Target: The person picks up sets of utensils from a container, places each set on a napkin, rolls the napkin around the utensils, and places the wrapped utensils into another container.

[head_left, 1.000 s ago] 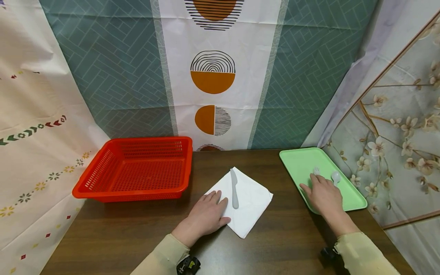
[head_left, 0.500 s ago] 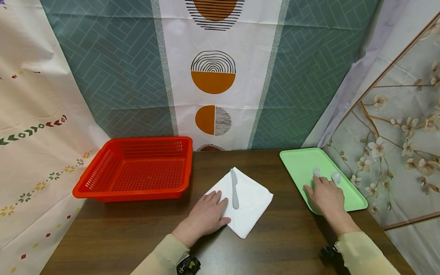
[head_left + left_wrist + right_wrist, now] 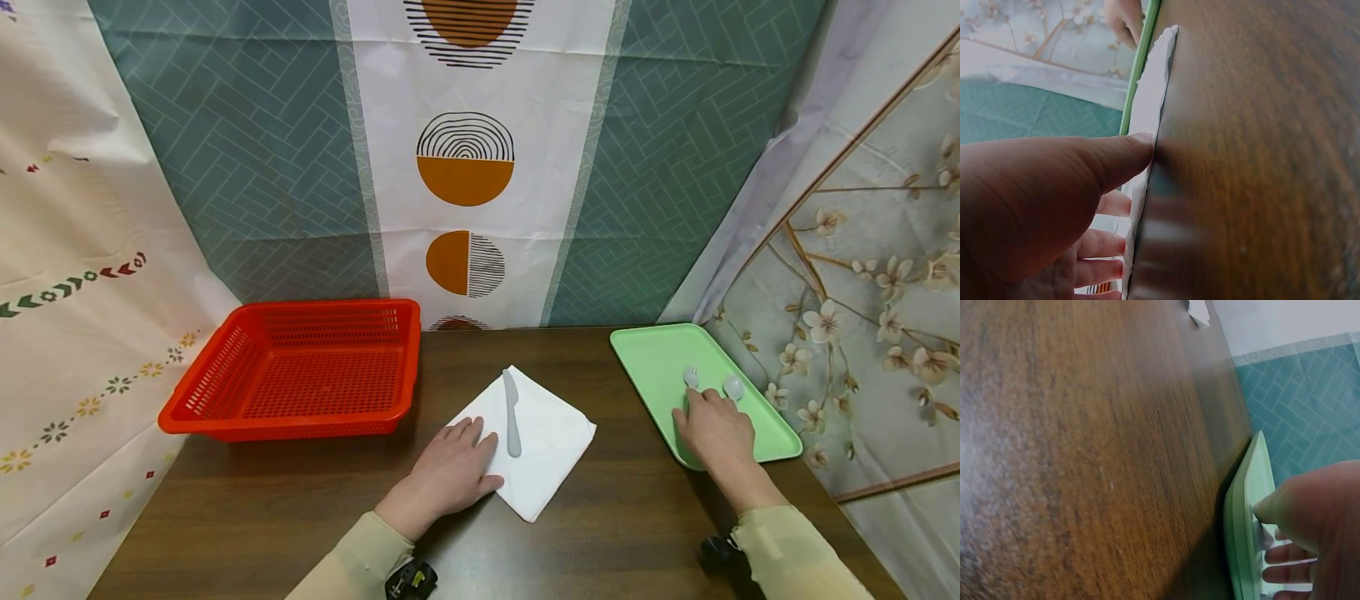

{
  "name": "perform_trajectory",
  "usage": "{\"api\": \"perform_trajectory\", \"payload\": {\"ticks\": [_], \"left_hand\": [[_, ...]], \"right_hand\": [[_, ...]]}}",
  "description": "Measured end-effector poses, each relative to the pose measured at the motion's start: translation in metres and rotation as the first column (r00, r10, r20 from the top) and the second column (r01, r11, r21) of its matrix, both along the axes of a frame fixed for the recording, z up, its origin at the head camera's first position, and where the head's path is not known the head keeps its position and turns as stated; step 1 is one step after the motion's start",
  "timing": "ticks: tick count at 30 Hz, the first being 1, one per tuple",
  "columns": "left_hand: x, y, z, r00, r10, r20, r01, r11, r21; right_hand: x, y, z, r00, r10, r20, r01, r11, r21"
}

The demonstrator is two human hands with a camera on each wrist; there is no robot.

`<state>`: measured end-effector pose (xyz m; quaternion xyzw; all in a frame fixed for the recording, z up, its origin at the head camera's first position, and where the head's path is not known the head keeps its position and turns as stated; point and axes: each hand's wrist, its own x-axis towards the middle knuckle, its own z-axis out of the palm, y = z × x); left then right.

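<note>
A folded white napkin (image 3: pixel 551 437) lies on the brown table with a grey plastic knife (image 3: pixel 512 417) on top of it. My left hand (image 3: pixel 450 468) rests on the napkin's left edge, fingers spread; in the left wrist view its thumb (image 3: pixel 1125 153) touches the near edge. At the right, my right hand (image 3: pixel 716 432) reaches over a light green tray (image 3: pixel 660 346), fingertips at a small pale fork (image 3: pixel 691 377). Beside that fork is a pale spoon (image 3: pixel 733 387); the hand hides both handles. In the right wrist view the thumb (image 3: pixel 1269 509) stands apart from the other fingers.
A red perforated plastic basket (image 3: pixel 401 392) stands at the back left of the table (image 3: pixel 247 517). Patterned cloth hangs behind and on both sides, close to the basket and the tray.
My right hand has shifted slightly right and back toward me over the tray, with the thumb drawing in and more of the fork showing. The left hand has stayed still.
</note>
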<state>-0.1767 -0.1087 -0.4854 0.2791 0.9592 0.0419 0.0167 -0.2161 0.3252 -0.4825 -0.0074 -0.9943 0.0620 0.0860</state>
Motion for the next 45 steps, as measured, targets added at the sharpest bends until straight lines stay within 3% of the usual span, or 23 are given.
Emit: {"api": "perform_trajectory", "payload": {"ticks": [28,35,45], "left_hand": [[-0.0002,0.0009,-0.0010,1.000,0.000,0.014,0.000,1.000,0.007],[0.0008,-0.0006,-0.0006,1.000,-0.007,-0.013,0.007,1.000,0.017],[0.0008,-0.0003,-0.0003,1.000,-0.004,-0.002,0.004,1.000,0.016]], "right_hand": [[-0.0056,0.0025,-0.0056,0.991,0.048,-0.125,-0.051,0.998,-0.024],[-0.0055,0.0004,-0.0070,0.984,0.064,-0.166,-0.073,0.996,-0.047],[-0.0052,-0.0034,-0.0026,0.990,0.054,-0.131,-0.066,0.994,-0.091]]}}
